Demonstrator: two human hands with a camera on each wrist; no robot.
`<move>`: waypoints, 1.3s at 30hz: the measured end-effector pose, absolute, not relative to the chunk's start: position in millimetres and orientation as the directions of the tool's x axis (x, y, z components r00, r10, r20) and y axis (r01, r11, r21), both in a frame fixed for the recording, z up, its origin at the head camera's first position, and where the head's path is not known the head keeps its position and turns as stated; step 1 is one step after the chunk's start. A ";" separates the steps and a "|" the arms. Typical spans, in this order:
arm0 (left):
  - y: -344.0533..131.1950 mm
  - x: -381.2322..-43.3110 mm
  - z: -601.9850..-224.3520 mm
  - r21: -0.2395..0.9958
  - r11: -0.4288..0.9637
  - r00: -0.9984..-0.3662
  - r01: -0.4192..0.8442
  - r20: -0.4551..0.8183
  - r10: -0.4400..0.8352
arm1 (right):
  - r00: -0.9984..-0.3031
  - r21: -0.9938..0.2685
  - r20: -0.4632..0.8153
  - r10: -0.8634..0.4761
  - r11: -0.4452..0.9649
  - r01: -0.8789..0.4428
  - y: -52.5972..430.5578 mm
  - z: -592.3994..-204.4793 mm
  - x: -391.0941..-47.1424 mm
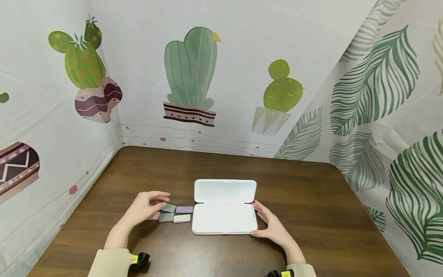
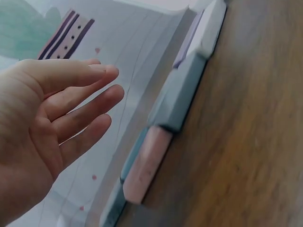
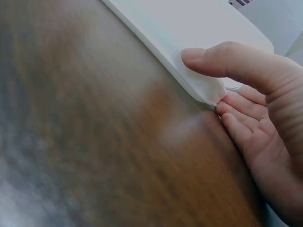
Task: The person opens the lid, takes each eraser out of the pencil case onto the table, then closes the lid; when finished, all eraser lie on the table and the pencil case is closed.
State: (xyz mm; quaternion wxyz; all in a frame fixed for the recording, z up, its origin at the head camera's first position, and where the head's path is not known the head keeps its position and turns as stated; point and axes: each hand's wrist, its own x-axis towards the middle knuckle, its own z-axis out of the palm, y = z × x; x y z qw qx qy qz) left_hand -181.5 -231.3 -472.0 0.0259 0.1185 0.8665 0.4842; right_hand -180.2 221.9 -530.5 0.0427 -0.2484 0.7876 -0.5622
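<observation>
A white hinged case [image 1: 225, 219] lies on the table with its lid [image 1: 225, 191] raised at the back; nothing shows inside. My right hand [image 1: 271, 227] holds its right end. In the right wrist view, the thumb [image 3: 208, 61] lies over the case's edge, and the fingers are beside its corner. Left of the case sit small flat blocks in two rows: purple [image 1: 184, 209], white [image 1: 182, 218], grey-green [image 1: 166, 217] and pink [image 1: 154, 216]. My left hand [image 1: 140, 207] is over the left end of these blocks, its fingers loosely bent, and the left wrist view shows nothing held.
The brown wooden table [image 1: 297, 188] extends behind and to both sides of the case. White cloth [image 1: 235, 77] printed with cacti and leaves hangs around its back and sides. A dark strap with a yellow tag [image 1: 135, 259] is on the left sleeve.
</observation>
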 end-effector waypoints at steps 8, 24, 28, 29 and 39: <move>-212.1 -190.4 -477.5 0.756 0.577 -0.950 0.308 0.211 0.230 | -0.873 -0.911 0.199 -0.446 0.244 -0.333 223.1 -526.9 -181.3; -175.5 -208.6 -473.8 0.838 0.526 -0.987 0.146 0.085 0.139 | -0.874 -0.904 0.200 -0.443 0.260 -0.338 224.0 -519.3 -186.8; -167.2 -214.3 -474.5 0.831 0.532 -0.982 0.165 0.089 0.166 | -0.886 -0.893 0.171 -0.430 0.312 -0.324 225.9 -514.6 -193.5; -165.2 -215.4 -474.2 0.830 0.532 -0.981 0.169 0.090 0.171 | -0.889 -0.889 0.169 -0.426 0.324 -0.324 226.5 -513.1 -195.8; -150.9 -226.1 -468.9 0.819 0.510 -0.959 0.262 0.162 0.231 | -0.918 -0.867 0.178 -0.356 0.385 -0.317 225.2 -491.0 -226.7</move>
